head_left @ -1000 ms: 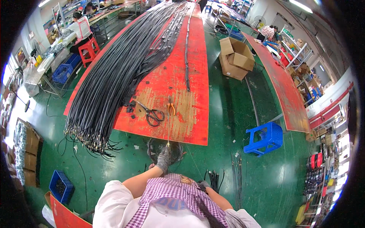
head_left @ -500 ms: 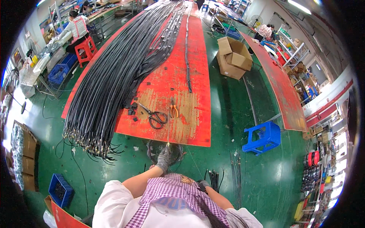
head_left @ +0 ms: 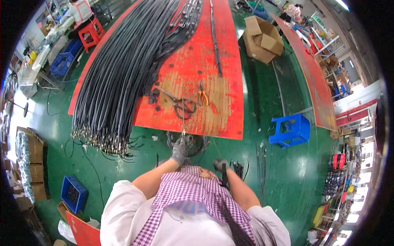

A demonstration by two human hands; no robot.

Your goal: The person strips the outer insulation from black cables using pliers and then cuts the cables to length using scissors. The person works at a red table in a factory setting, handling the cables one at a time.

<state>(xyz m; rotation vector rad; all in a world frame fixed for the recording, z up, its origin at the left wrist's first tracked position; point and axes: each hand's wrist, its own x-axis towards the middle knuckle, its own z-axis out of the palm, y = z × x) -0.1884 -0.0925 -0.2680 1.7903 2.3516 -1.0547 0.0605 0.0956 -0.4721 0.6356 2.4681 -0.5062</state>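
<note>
My left hand [head_left: 179, 151], in a grey glove, is just off the near edge of the red table [head_left: 160, 122]. Its fingers are closed on a thin, straight wire [head_left: 183, 123] with a brass-coloured part at the grip. The wire runs away from me over the tabletop, past black-handled scissors [head_left: 184, 109]. Orange-handled pliers [head_left: 203, 96] rest to their right. My right hand [head_left: 221, 165], also gloved, is beside my apron near a bunch of black cables [head_left: 239, 170]. Its fingers are blurred, and whether it holds anything cannot be made out.
Long black cables [head_left: 111, 82] cover the table's left side, their metal-tipped ends hanging over the edge. One dark cable [head_left: 216, 49] lies further right. On the green floor stand a blue stool [head_left: 290, 130], a cardboard box [head_left: 262, 39] and a blue crate [head_left: 74, 193]. A person [head_left: 80, 12] sits far left.
The view has tilted down and shifted. My right hand has moved forward and outward from against the apron. My left hand still grips the wire by the table edge.
</note>
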